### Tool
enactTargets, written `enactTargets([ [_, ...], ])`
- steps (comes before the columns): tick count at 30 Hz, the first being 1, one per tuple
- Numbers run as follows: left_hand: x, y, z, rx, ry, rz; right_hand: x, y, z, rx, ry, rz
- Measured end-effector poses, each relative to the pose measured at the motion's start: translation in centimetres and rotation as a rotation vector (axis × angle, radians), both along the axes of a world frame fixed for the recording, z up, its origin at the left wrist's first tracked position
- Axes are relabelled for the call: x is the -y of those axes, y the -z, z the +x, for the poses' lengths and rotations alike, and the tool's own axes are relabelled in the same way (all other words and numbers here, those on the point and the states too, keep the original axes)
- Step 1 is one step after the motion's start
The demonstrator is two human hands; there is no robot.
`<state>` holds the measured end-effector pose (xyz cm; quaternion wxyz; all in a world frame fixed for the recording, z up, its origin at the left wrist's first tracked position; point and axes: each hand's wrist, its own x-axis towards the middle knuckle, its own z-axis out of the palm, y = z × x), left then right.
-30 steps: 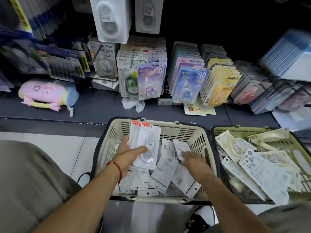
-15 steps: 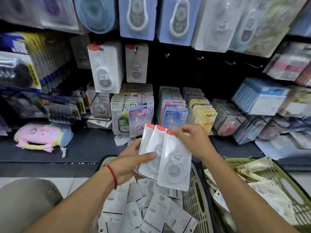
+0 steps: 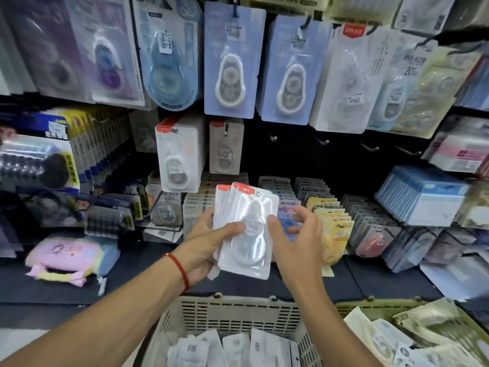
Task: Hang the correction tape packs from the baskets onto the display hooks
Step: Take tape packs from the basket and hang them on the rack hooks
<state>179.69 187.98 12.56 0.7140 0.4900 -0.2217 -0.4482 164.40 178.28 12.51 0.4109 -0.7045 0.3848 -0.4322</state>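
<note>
Shelving (image 3: pixel 66 292) at the far left carries a pink pencil case (image 3: pixel 64 256) and unrelated goods, and none of it concerns the task. Further right, a hook on the dark back panel already bears a thick row of red-topped packs (image 3: pixel 177 157), and its neighbour holds a thinner row (image 3: pixel 226 145); these look like finished hanging, though that is a judgement. Below them the left hand (image 3: pixel 205 247), a red cord at the wrist, holds a small fan of correction tape packs (image 3: pixel 246 229) upright above the shelf, its grip pressed together on them with the thumb across the clear front and the fingers behind. The right hand (image 3: pixel 296 242) sits just beside the stack, thumb touching its right edge, the other fingers spread and loose, so it steadies the bundle without clamping it. Right of the hanging rows several bare hooks (image 3: pixel 321 141) stand out from the panel, so there is room to go on. At the bottom the beige basket (image 3: pixel 232 313) still contains many white packs, and the green basket (image 3: pixel 354 309) at the right holds a heap of others. The work appears to be at an early or middle point: two hooks stocked, one handful raised but not yet hung, both baskets far from emptied.
</note>
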Motion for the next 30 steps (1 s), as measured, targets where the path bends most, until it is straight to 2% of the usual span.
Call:
enactTargets([
  [3,-0.5,-0.7,1.3,0.006,-0.073,-0.075,-0.8,0.3,0.6,-0.024,-0.224,0.109],
  [7,-1.5,-1.4,2.0,0.075,-0.108,-0.122,-1.3,0.2,1.7,0.126,-0.353,0.185],
  [12,-2.8,-2.3,3.0,0.061,-0.176,-0.185,-1.6,-0.7,3.2,0.231,-0.359,0.171],
  [20,-4.9,-2.7,6.1,0.296,-0.579,-0.224,0.4,-3.3,6.4,0.298,-0.267,0.115],
  [26,-5.7,-2.9,6.5,0.27,-0.604,-0.233,0.9,-4.1,8.7,0.35,-0.29,0.211],
  [30,-5.8,-3.3,6.6,0.228,-0.618,-0.254,0.3,-3.8,9.1,0.359,-0.285,0.179],
])
